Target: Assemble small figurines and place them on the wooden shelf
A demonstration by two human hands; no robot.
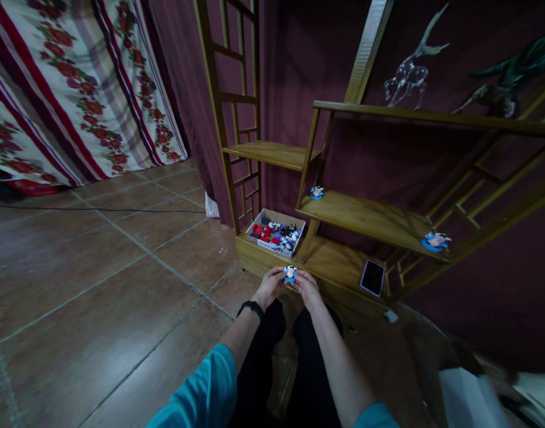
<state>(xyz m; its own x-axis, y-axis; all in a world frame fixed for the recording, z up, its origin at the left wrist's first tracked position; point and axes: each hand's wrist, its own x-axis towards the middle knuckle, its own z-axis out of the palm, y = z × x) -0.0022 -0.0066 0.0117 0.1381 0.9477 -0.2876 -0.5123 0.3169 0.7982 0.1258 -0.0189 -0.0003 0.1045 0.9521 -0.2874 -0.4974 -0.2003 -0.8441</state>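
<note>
Between both hands, just in front of the low shelf, is a small blue-and-white figurine (290, 274) on a blue base. My left hand (272, 285) pinches it from the left, and my right hand (306, 286) closes on its right side. Behind the hands sits an open cardboard box (260, 236) filled with several small red, white, black and purple figures. A similar figurine (317, 192) stands at the left end of the middle shelf (365, 215). Another blue-based figurine (435, 241) is at that shelf's right end.
A dark-screened tablet (372, 277) lies on the bottom shelf to the right. Higher up, a clear deer ornament (408, 77) and a dark green sculpture (506, 80) stand on the upper shelf. A thin cable (120, 209) crosses the tiled floor at left.
</note>
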